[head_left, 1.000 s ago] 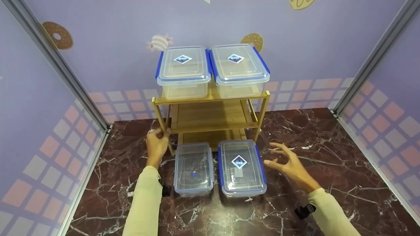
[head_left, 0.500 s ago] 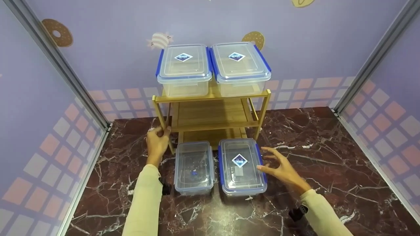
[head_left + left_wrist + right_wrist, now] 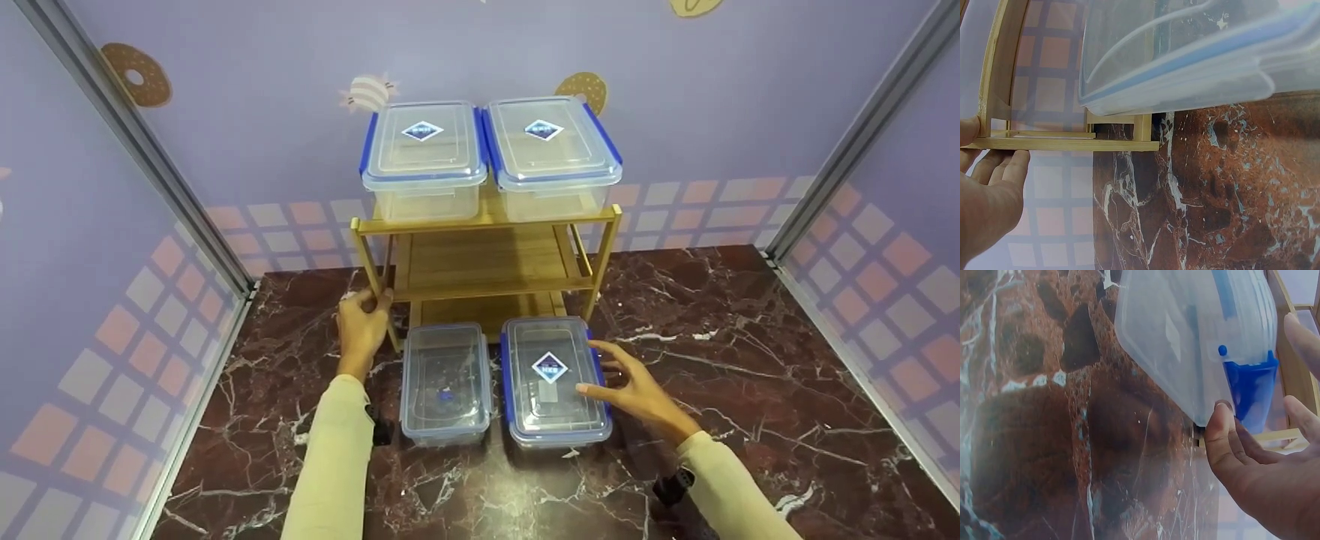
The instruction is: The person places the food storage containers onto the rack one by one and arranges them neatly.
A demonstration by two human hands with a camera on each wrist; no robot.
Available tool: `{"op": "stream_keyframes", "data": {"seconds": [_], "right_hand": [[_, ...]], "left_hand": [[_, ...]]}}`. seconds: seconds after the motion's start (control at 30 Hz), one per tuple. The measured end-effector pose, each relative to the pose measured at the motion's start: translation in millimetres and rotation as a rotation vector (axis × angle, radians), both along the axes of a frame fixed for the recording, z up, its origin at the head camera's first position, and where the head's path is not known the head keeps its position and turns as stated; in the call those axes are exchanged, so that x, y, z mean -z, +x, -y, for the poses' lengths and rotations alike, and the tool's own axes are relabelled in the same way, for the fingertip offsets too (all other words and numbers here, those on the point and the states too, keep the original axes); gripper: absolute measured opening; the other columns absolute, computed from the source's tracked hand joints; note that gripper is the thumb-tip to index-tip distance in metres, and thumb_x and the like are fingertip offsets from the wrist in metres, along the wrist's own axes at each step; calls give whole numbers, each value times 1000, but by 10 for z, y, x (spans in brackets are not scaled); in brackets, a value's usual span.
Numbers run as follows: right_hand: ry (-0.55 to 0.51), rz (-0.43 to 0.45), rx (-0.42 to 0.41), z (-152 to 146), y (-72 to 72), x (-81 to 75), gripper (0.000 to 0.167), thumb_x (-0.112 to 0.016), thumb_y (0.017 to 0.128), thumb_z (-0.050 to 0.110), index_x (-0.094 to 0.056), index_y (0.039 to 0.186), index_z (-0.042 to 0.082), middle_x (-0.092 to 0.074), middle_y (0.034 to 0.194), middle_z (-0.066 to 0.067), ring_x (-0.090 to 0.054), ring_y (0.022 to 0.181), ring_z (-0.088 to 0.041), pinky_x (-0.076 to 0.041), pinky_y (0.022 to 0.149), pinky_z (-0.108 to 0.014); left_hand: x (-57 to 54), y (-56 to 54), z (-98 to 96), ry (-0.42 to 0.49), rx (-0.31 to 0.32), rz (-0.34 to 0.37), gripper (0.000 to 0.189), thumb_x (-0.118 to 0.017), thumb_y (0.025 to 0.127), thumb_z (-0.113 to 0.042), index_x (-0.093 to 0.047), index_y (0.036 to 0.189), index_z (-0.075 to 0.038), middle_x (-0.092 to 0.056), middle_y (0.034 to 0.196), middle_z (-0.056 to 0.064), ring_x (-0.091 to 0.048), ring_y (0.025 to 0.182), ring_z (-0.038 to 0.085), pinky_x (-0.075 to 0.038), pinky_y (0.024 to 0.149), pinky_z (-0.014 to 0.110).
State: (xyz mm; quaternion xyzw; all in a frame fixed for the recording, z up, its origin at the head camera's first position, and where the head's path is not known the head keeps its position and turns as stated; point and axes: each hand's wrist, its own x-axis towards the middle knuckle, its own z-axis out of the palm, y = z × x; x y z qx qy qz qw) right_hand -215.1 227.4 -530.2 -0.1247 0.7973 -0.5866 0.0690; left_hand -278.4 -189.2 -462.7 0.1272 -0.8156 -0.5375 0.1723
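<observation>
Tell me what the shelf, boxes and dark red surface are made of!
The shelf looks like smooth wood or bamboo, yellowish with grain. The boxes seem clear, shiny plastic; you see through them. The dark red surface is glossy with white veins: maybe marble, maybe a print.

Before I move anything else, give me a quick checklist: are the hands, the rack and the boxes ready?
1. Left hand holding the rack by its front left leg: ok.
2. Front right box upright with its lid on: ok.
3. Right hand firmly gripping that box: not ok; it is at the right edge, fingers not closed round it.
4. Blue clip on that side snapped down: cannot tell.
5. Gap between front right box and front left box: ok, narrow but visible.
6. Left top box and right top box side by side on the rack, lids on: ok.
</observation>
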Motion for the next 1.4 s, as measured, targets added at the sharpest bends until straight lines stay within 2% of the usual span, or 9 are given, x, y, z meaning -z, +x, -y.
{"op": "stream_keyframes", "data": {"seconds": [0.1, 0.2, 0.3, 0.5, 0.6, 0.73, 1.0, 1.17, 1.4], "right_hand": [[70, -9, 2, 6, -9, 13, 77, -85, 83, 22, -47, 149, 16, -51, 144, -21, -50, 126, -45, -48, 97, -59], [95, 14, 8, 6, -17, 29, 78, -86, 82, 26, -48, 149, 22, -50, 145, -19, -48, 127, -44, -45, 99, -61], [69, 53, -6, -2, -21, 37, 78, -86, 82, 25, -48, 150, 24, -53, 139, -21, -50, 124, -42, -48, 97, -57], [4, 107, -124, -38, -51, 59, 75, -80, 89, 21, -41, 154, 18, -56, 122, -25, -57, 108, -35, -56, 84, -46], [-24, 123, -155, -49, -68, 77, 73, -78, 91, 19, -41, 154, 16, -56, 121, -25, -58, 105, -34, -57, 82, -45], [-91, 164, -162, -56, -84, 112, 71, -76, 91, 14, -41, 153, 12, -52, 127, -28, -56, 108, -35, -56, 84, -46], [-229, 267, -144, -83, -63, 141, 71, -72, 92, 8, -37, 153, 10, -39, 132, -33, -59, 107, -36, -57, 85, -52], [-261, 269, -147, -113, -39, 147, 70, -71, 92, 5, -36, 153, 9, -40, 131, -31, -60, 108, -36, -56, 87, -53], [-250, 226, -155, -152, 5, 154, 69, -70, 93, 6, -36, 153, 6, -43, 131, -32, -61, 106, -34, -56, 86, -52]], "left_hand": [[1, -2, -1, 4, 2, 2, 22, -67, 98, -22, -77, 107, -4, -72, 108, 17, -63, 105, 32, -46, 98, 47], [-1, -3, -4, 6, 5, 6, 23, -67, 98, -22, -77, 108, -4, -72, 109, 17, -63, 105, 32, -47, 98, 47], [-2, -5, -1, 1, 7, 7, 23, -67, 98, -22, -76, 109, -4, -72, 108, 17, -64, 105, 33, -47, 98, 48], [-11, -6, 3, 4, 15, -8, 23, -67, 98, -22, -77, 110, -5, -74, 106, 17, -65, 106, 32, -46, 99, 48], [-11, -5, 4, 7, 13, -11, 24, -66, 98, -21, -77, 112, -5, -74, 107, 18, -66, 105, 32, -47, 98, 47], [-7, 1, 3, 18, 16, -6, 27, -66, 99, -22, -75, 117, -4, -74, 109, 19, -67, 104, 33, -50, 95, 46], [-13, -1, -7, 12, 10, -10, 27, -66, 98, -21, -75, 114, -2, -73, 107, 20, -67, 102, 34, -51, 93, 47], [-10, -7, -10, 10, 6, -18, 26, -67, 98, -21, -76, 114, -3, -74, 106, 20, -68, 100, 34, -51, 92, 47], [-7, -8, 1, 11, 15, -7, 26, -66, 98, -21, -76, 115, -4, -74, 106, 19, -67, 102, 34, -51, 92, 47]]}}
